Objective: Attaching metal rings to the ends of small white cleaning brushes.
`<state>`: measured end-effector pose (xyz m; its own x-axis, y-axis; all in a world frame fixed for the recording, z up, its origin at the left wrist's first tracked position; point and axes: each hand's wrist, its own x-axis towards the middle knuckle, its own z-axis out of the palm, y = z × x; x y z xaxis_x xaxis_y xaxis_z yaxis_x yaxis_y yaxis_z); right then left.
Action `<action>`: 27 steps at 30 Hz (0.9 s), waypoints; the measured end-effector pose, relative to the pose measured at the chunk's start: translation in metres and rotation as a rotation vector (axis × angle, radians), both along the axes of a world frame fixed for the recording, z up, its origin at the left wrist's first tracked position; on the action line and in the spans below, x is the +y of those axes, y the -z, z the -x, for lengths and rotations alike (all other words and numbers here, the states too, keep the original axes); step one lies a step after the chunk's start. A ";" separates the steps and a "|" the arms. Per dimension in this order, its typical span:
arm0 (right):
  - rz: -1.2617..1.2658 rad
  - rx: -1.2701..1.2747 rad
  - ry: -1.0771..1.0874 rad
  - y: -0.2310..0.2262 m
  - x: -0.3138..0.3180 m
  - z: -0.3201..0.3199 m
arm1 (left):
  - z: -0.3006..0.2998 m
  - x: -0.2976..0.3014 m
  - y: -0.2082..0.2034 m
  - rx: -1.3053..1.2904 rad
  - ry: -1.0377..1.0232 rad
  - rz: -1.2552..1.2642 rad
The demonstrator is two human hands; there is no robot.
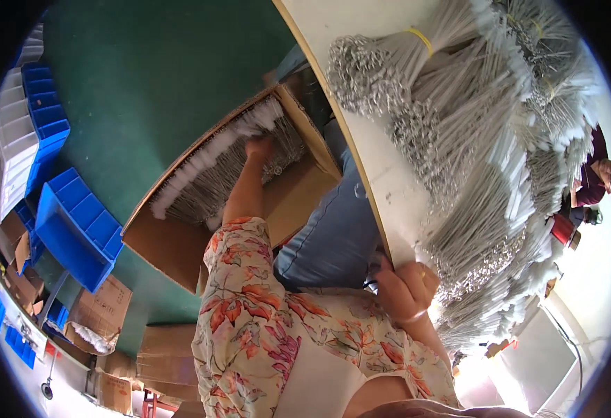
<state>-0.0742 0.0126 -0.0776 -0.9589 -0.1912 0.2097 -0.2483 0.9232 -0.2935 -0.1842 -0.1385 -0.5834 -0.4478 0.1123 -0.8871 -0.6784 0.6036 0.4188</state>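
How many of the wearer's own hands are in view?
2. The left hand is inside the open cardboard box, over the wire pieces; the right hand is at the table edge. Some fingers are hidden.

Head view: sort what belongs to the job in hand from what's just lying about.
In use:
- left hand, reaching into the open cardboard box
- thin metal rods with white ends, inside that box
- right hand, at the white table's edge
- similar rods heaped on the table

Lying about:
- blue bin
- white crates
- brown carton
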 end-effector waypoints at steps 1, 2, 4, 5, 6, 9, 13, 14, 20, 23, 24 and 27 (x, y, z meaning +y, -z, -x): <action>-0.017 -0.018 0.015 0.001 0.003 0.000 | 0.005 0.017 0.003 -0.053 -0.073 -0.044; -0.040 -0.029 0.020 0.004 0.007 -0.002 | 0.009 0.034 0.006 -0.106 -0.146 -0.085; 0.027 -0.013 0.011 -0.001 -0.005 0.002 | 0.015 0.007 0.028 0.328 0.025 0.157; 0.084 -0.012 -0.007 -0.008 -0.014 0.005 | 0.018 -0.016 0.037 0.737 0.243 0.383; 0.108 -0.002 -0.023 -0.008 -0.016 0.007 | 0.024 -0.028 0.040 0.611 0.292 0.335; -0.011 -0.073 0.005 0.002 0.003 -0.002 | 0.023 0.089 -0.025 0.235 0.027 0.222; -0.029 -0.095 0.022 -0.003 0.002 0.000 | 0.027 0.096 -0.041 0.214 0.000 0.218; -0.012 -0.105 0.016 -0.004 -0.002 0.003 | 0.030 0.076 -0.012 0.233 -0.016 0.284; -0.080 -0.123 0.026 -0.001 0.005 0.001 | 0.034 0.092 0.056 0.183 0.043 0.275; -0.041 -0.135 0.070 -0.005 -0.004 0.003 | 0.029 0.042 0.103 0.339 0.041 0.328; -0.050 -0.126 0.076 -0.004 -0.005 0.003 | 0.028 0.043 0.115 0.538 0.066 0.291; -0.071 -0.117 0.078 -0.001 -0.006 -0.002 | 0.030 0.067 0.143 0.544 0.171 0.219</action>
<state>-0.0724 0.0064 -0.0768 -0.9885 -0.1253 0.0844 -0.1427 0.9579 -0.2491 -0.2141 -0.0711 -0.7269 -0.8352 0.0633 -0.5463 -0.2877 0.7964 0.5320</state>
